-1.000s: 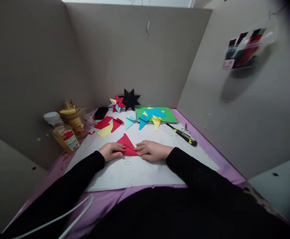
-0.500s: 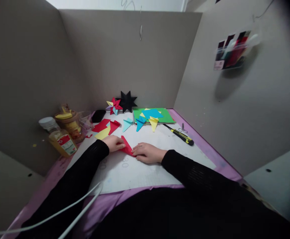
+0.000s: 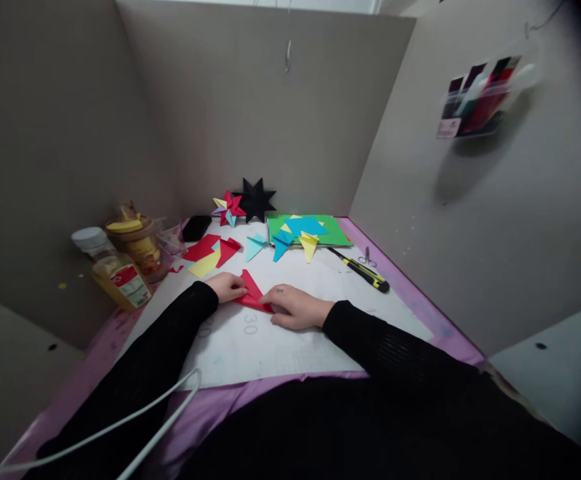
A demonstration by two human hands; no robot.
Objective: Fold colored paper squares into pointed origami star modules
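A folded piece of red paper (image 3: 252, 288) lies on the white sheet (image 3: 290, 350) between my two hands. My left hand (image 3: 226, 287) pinches its left side, with thumb and fingers closed on it. At its lower right edge, the fingers of my right hand (image 3: 294, 307) press on the paper; its thumb reaches the sheet below. Behind them stand folded paper pieces: a red one (image 3: 229, 251), a light blue one (image 3: 256, 245), a blue one (image 3: 282, 245) and a yellow one (image 3: 309, 246).
A utility knife (image 3: 365, 273) and small scissors (image 3: 367, 259) lie to the right. Green paper (image 3: 338, 230), a black paper star (image 3: 255, 200), a multicoloured star (image 3: 229, 208) and a phone (image 3: 197, 228) are at the back. A glue bottle (image 3: 120, 277) stands left. A white cable (image 3: 120, 420) crosses my left sleeve.
The red paper's upper part now shows a raised flap and crease. My right hand's fingers have shifted slightly left over it. The camera view has tilted a little.
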